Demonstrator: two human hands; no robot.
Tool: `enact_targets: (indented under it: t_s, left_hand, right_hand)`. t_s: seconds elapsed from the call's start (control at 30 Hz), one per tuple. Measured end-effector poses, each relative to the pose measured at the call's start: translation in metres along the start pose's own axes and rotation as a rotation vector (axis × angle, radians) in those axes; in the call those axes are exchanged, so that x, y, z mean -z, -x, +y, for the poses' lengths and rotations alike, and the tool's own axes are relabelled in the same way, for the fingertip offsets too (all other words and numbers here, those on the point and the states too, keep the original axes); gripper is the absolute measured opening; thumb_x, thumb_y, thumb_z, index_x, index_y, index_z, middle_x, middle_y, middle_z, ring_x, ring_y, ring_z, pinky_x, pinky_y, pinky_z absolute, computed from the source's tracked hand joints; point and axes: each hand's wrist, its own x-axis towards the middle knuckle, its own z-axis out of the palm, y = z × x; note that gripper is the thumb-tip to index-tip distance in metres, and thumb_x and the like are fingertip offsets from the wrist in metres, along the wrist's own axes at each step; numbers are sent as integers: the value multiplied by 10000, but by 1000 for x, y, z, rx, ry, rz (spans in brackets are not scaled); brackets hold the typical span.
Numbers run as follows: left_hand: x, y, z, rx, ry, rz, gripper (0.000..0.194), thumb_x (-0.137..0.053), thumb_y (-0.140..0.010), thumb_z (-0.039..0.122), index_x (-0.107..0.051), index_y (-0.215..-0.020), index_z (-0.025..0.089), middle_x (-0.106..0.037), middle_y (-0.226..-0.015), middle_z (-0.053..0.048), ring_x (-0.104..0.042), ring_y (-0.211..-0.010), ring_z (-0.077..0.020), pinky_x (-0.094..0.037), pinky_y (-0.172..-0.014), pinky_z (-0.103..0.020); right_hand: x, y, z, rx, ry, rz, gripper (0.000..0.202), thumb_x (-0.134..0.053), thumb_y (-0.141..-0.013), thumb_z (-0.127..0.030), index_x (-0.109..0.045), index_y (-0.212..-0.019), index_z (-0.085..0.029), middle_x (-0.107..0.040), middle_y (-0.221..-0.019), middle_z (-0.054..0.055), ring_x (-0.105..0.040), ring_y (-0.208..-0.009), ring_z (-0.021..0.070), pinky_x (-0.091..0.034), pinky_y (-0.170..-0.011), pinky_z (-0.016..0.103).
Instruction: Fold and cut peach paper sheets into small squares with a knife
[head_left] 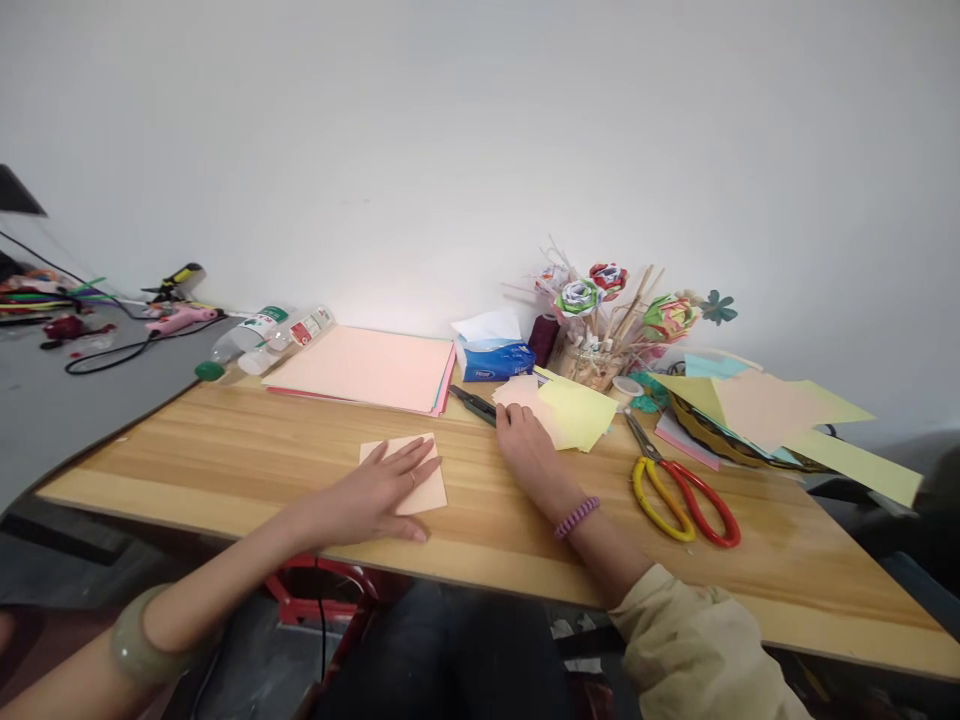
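Note:
My left hand [390, 490] lies flat with its fingers spread on a square of pale pink paper [431, 493] near the table's front edge. Beyond it and to the right, my right hand [521, 440] has its fingers curled down at the end of a slim black tool [472, 403], perhaps a cutter. Those fingertips also meet the edge of some pale pink paper pieces [525, 392]. What they grip is hidden. Yellow paper sheets [589, 412] lie just right of that hand. Scissors [684, 490] with one yellow and one red handle rest farther right, blades slightly apart.
A stack of large pink paper [367, 365] sits at the back, beside two plastic bottles [251, 335] and a blue tissue pack [495, 360]. A jar [592, 365] holds paper flowers and sticks. Coloured sheets overflow a basket [697, 430] at right. A pink glue gun [180, 320] lies far left.

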Motion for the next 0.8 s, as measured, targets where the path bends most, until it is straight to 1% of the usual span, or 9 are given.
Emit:
enact_targets:
  t_s: [0.1,0.2,0.27,0.4,0.47,0.57,0.67,0.73,0.8]
  left_hand:
    - [4,-1,-3,27,-1,-48,818,-522,-816,625,-218,-1447,201,-119,-1506,-186,-97,-1402,-297,-106,-1068,-599]
    - [2,-1,-6,21,16,-31,762,-491,-844,613,-225,-1445,225,-129,-1513,-161,-111,-1405,-277,-85,-1080,-579]
    - [-2,1,-8,-2,28,1,727,-437,-874,609,-214,-1449,224,-128,-1517,-151,-107,-1407,-263,-97,-1093,-545]
    - [-7,4,-9,-50,16,79,616,-334,-930,577,-266,-1436,232,-139,-1521,-127,-106,-1409,-234,-143,-1108,-457]
    - [-7,3,-7,-53,7,89,574,-302,-945,562,-307,-1421,241,-154,-1521,-113,-119,-1408,-222,-151,-1111,-428]
    - [-6,0,-3,-52,9,78,545,-274,-954,554,-332,-1409,259,-163,-1523,-92,-134,-1406,-213,-152,-1112,-414]
    - [-4,-2,0,-53,13,61,532,-252,-962,543,-318,-1414,271,-158,-1525,-83,-142,-1405,-209,-160,-1109,-423]
    - [-3,-3,0,-48,12,47,524,-240,-967,535,-308,-1418,277,-154,-1527,-81,-147,-1405,-212,-168,-1105,-435]
    - [-1,-2,1,-45,10,39,521,-235,-967,535,-309,-1417,282,-156,-1527,-78,-150,-1404,-215,-172,-1102,-442]
  right_hand:
    - [11,17,3,-2,-43,-7,343,-551,-886,-345,-527,-1184,-178,-559,-1174,74,-579,-981,195,-496,-816,412]
    - [25,42,11,9,-139,-12,339,-456,-899,-150,-505,-1233,-124,-581,-1129,140,-568,-1023,235,-484,-865,431]
    - [36,59,17,11,-239,-29,384,-360,-895,-108,-498,-1253,-106,-588,-1124,175,-570,-1040,251,-486,-879,420]
    - [60,90,26,-35,-471,-105,423,-234,-951,-263,-519,-1252,-177,-670,-1011,96,-630,-976,203,-532,-805,333]
    - [70,106,26,-113,-628,-210,491,-157,-967,-334,-510,-1277,-190,-703,-867,57,-678,-778,176,-557,-650,290]
    - [79,128,19,-270,-917,-402,547,-271,-936,-468,-414,-1374,-173,-720,-866,60,-665,-568,174,-535,-475,289]
    - [79,147,6,-217,-971,-369,654,-589,-787,-414,-404,-1385,-222,-597,-1243,85,-641,-999,245,-537,-801,383]
    - [78,157,-2,-125,-919,-344,631,-603,-759,-275,-433,-1366,-250,-510,-1337,45,-510,-1192,244,-423,-966,410]
    - [77,163,-9,-72,-869,-376,617,-535,-764,-185,-431,-1368,-249,-558,-1283,25,-527,-1173,221,-417,-969,387]
